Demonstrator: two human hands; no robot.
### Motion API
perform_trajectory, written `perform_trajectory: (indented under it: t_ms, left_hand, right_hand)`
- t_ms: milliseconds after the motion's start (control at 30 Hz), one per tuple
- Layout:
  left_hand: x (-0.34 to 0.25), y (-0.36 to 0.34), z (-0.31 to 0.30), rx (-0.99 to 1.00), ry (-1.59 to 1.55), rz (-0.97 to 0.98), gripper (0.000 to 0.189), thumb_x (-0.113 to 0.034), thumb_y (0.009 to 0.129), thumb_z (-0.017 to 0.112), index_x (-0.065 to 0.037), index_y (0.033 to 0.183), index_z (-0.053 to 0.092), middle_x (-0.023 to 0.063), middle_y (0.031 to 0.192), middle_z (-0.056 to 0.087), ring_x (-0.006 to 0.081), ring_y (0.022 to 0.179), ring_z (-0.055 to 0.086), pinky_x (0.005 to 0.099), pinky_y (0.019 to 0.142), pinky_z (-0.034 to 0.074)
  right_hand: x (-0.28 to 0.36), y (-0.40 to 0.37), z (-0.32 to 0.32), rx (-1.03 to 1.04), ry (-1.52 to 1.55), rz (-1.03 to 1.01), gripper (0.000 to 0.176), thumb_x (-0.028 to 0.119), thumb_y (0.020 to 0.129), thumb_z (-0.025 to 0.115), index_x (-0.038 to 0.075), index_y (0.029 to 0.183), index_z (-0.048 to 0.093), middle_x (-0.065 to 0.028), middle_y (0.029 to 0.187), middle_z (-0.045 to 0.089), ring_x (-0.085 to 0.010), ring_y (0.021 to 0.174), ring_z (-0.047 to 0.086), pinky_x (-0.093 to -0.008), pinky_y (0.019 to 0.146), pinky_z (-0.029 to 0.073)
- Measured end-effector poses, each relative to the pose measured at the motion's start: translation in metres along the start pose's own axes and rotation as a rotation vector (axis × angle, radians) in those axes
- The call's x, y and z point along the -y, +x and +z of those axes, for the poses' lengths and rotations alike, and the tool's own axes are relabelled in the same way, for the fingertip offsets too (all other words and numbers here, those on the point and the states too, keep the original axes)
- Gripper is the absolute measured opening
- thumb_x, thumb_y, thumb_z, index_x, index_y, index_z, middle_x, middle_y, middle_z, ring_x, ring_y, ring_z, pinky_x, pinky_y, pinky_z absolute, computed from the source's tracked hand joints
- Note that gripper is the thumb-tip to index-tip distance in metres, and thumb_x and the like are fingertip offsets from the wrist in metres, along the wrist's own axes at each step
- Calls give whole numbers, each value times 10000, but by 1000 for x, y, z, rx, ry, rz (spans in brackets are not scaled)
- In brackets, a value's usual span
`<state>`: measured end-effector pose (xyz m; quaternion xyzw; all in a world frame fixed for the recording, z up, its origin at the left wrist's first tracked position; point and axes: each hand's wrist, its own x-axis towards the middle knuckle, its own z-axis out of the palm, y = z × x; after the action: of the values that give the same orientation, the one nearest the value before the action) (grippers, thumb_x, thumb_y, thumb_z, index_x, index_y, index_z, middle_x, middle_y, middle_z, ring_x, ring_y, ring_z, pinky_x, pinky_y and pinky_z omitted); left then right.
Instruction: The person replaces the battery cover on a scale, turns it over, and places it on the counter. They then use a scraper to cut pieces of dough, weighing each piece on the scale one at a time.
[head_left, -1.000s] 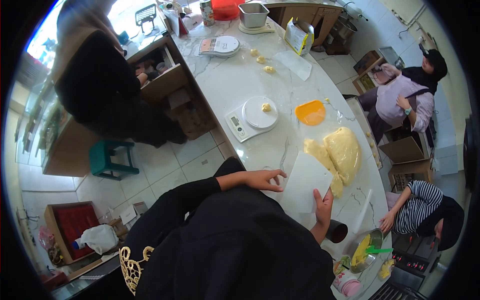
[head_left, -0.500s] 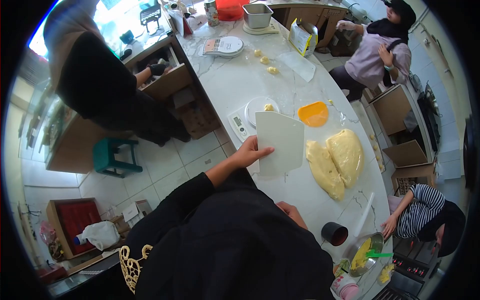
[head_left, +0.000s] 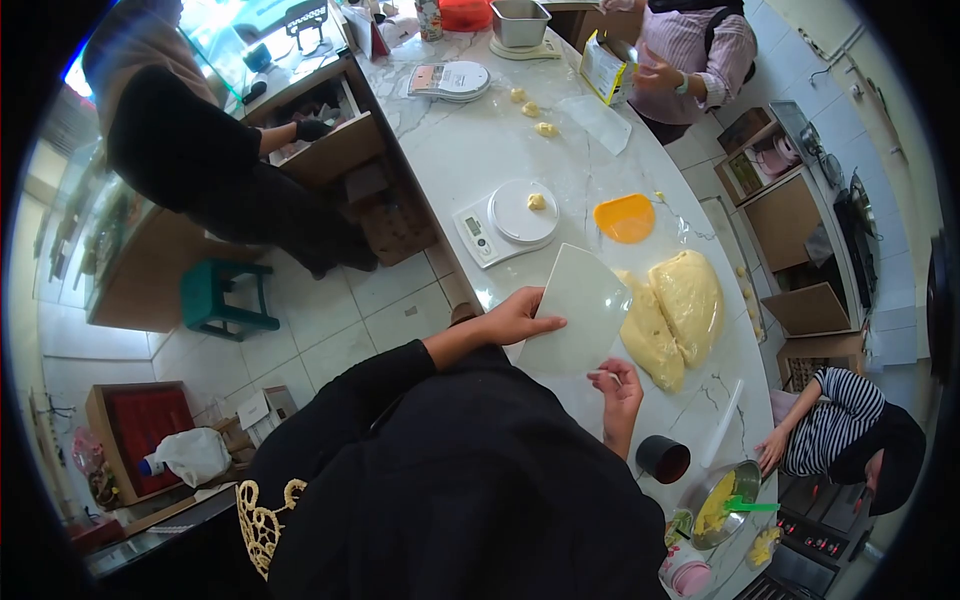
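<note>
My left hand [head_left: 518,318] grips a white dough scraper [head_left: 583,300] by its edge, thumb on top, and tilts it above the table. Just below the scraper's lower corner is my right hand [head_left: 617,392], its fingers curled together; I cannot make out what is in them. Beyond the scraper lie two large pieces of yellow dough [head_left: 688,305], side by side and touching. A white kitchen scale [head_left: 485,232] bears one small dough piece [head_left: 536,202]. An orange scraper [head_left: 625,218] lies flat between the scale and the big dough.
Several small dough pieces [head_left: 545,129] sit farther back near a second scale [head_left: 450,80]. At right are a dark cup [head_left: 664,459] and a metal bowl [head_left: 748,482] with yellow filling. Three other people stand around, one at an open drawer [head_left: 325,145].
The white scraper has tilted and shifted right, uncovering the scale. My right hand has come up from beside my body to the scraper's lower corner. The person at the back moved left.
</note>
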<state>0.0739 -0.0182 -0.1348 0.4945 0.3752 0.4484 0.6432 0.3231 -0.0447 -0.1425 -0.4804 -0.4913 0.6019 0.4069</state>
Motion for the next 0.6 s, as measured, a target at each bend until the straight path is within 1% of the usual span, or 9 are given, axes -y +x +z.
perform_trajectory:
  t_ms: [33,100,133,200,367,433,467,533,600]
  left_hand:
    - [0,1,2,31,4,-8,318,-144,884,606,26,1142,535,47,1030,625,85,925,557,266,813,467]
    - [-3,3,5,97,66,-64,325,-154,881,611,26,1141,536,45,1026,624,84,917,555,268,811,465]
    - [-5,6,8,160,127,-116,333,-163,878,616,26,1141,538,44,1021,624,83,909,553,270,808,463]
    - [4,14,16,214,119,-89,338,-177,875,621,28,1133,543,45,1010,627,87,909,550,276,805,462]
    - [7,35,30,346,196,-15,351,-190,888,605,21,1158,529,58,1030,613,101,889,539,300,809,453]
    - [11,51,27,397,108,-238,413,-184,866,616,-24,1218,473,102,1103,564,152,918,560,325,817,457]
    - [13,58,25,410,112,-242,413,-184,866,616,-24,1218,473,102,1103,564,152,918,560,325,817,457]
    - [12,71,25,223,824,51,559,-176,795,660,-98,1281,395,148,1200,463,251,991,552,358,831,454]
    - [23,94,21,135,1043,349,672,-174,715,697,-152,1295,359,175,1243,393,324,1058,502,381,829,452]
  right_hand:
    - [7,3,3,-2,1,0,278,205,857,630,-4,1028,563,-75,988,616,-190,866,616,-308,785,470]
    - [21,5,9,48,501,51,368,131,843,647,-12,1155,515,-78,1023,615,-163,917,605,-283,827,460]
    - [19,5,11,40,502,46,368,131,843,647,-12,1155,515,-78,1023,615,-163,917,605,-283,827,460]
    - [11,8,12,8,557,19,384,116,845,651,-10,1183,521,-93,1072,616,-166,978,586,-294,848,457]
    - [-8,8,1,-192,390,-40,340,105,854,639,-25,1153,547,-90,1074,619,-154,958,583,-295,844,455]
    - [-8,4,-6,-257,367,-75,318,99,855,636,-28,1137,562,-85,1057,625,-144,941,581,-290,835,455]
    - [-7,3,-12,-321,261,-125,302,106,856,635,-36,1115,572,-84,1042,629,-135,918,579,-284,823,453]
    - [-1,1,-26,-419,161,-171,289,112,856,635,-43,1093,582,-82,1028,633,-127,896,577,-279,812,451]
    - [7,-8,-41,-445,-114,-130,315,143,835,660,-52,1072,591,-76,1007,638,-122,865,575,-271,798,448]
